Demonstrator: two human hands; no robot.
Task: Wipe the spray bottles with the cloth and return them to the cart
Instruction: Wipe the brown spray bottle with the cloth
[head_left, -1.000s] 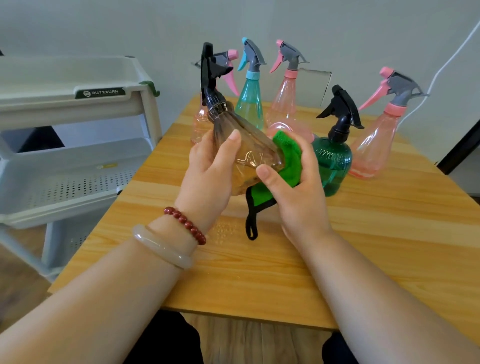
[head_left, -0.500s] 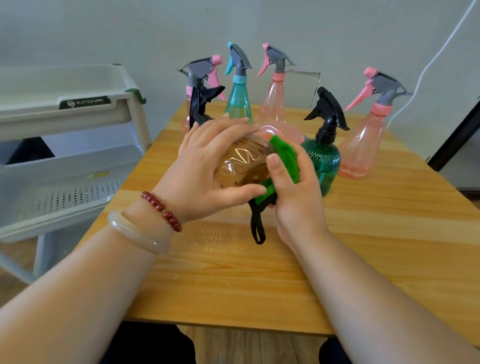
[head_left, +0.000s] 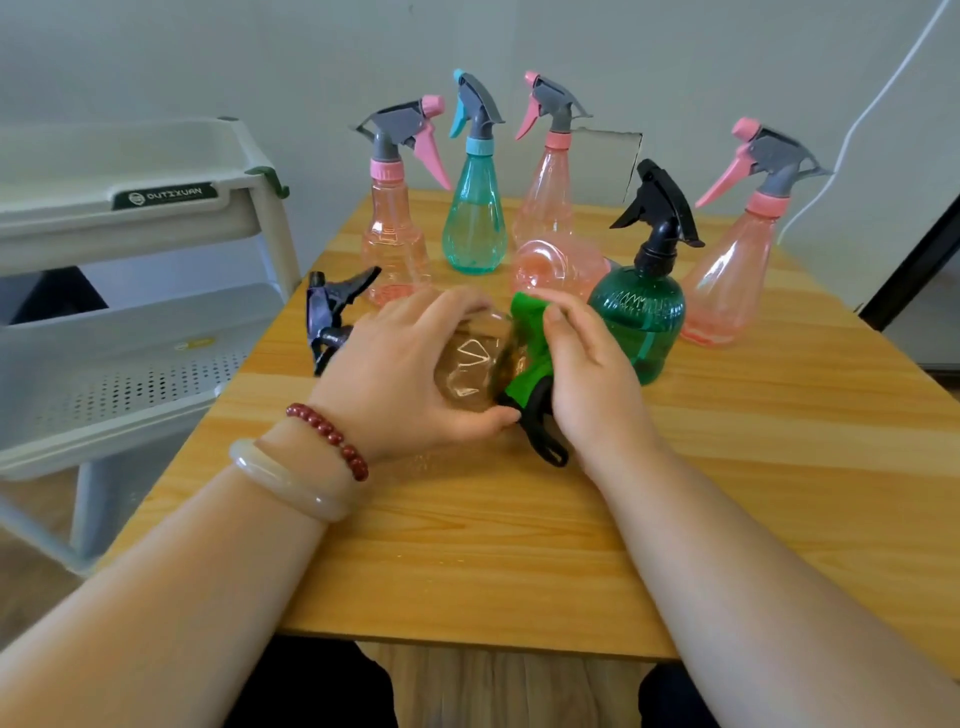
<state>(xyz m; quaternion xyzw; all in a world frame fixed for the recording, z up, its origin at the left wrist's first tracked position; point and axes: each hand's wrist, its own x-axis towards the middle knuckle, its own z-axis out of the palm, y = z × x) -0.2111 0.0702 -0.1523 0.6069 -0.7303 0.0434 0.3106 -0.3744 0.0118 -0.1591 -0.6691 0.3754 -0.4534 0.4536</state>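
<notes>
— What's laid out here?

— A wooden table (head_left: 727, 519) fills the middle, and a pale cart (head_left: 156, 218) stands against its left edge. At the back of the table stand pink bottles (head_left: 727, 280) and a teal bottle (head_left: 474, 223), with a dark green bottle (head_left: 644, 317) a little nearer.

— And the one being wiped?

— The clear bottle (head_left: 470, 364) lies on its side low over the table's middle (I cannot tell if it touches the wood), near the dark green one. Its long axis runs left to right. The black trigger head (head_left: 332, 312) points left toward the cart and the base faces right.

— Who has hold of it?

— The left hand (head_left: 405, 374) grips it, fingers curled over the top and thumb underneath. The right hand (head_left: 592, 379) is curled round the green cloth (head_left: 527, 332), pressing it against the base.
</notes>
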